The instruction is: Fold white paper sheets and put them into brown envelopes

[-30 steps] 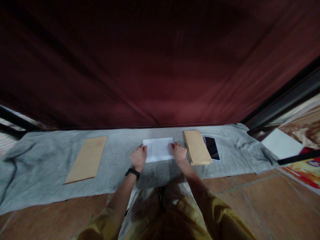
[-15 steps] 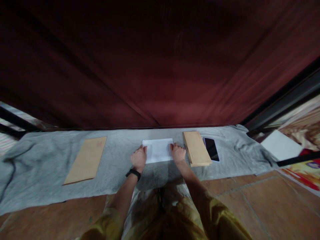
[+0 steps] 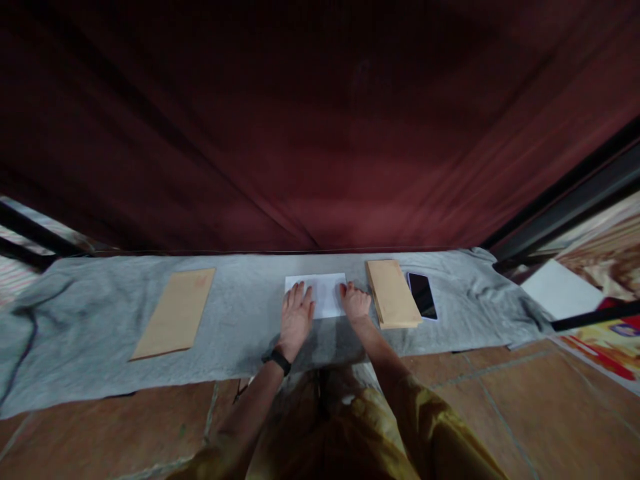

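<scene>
A white sheet of paper [image 3: 327, 297] lies on the grey cloth in front of me. My left hand [image 3: 296, 317], with a black band at the wrist, rests palm down on the sheet's left part, its fingers stretched out. At the right edge my right hand [image 3: 356, 302] pinches the paper, thumb on top and the other fingers curled. Just right of that hand is a stack of brown envelopes [image 3: 393, 293]. One more brown envelope [image 3: 175, 313] lies flat, well to the left.
A phone [image 3: 423, 296] with a dark screen lies beside the envelope stack. The grey cloth [image 3: 245, 320] covers the long narrow surface. Behind it hangs a dark red sheet [image 3: 320, 167]. Dark metal bars [image 3: 575, 193] stand at the right, and a tiled floor [image 3: 540, 393] is below.
My left hand has let go of the paper's left edge and moved right, now flat on top of the sheet. My right hand stays at the right edge.
</scene>
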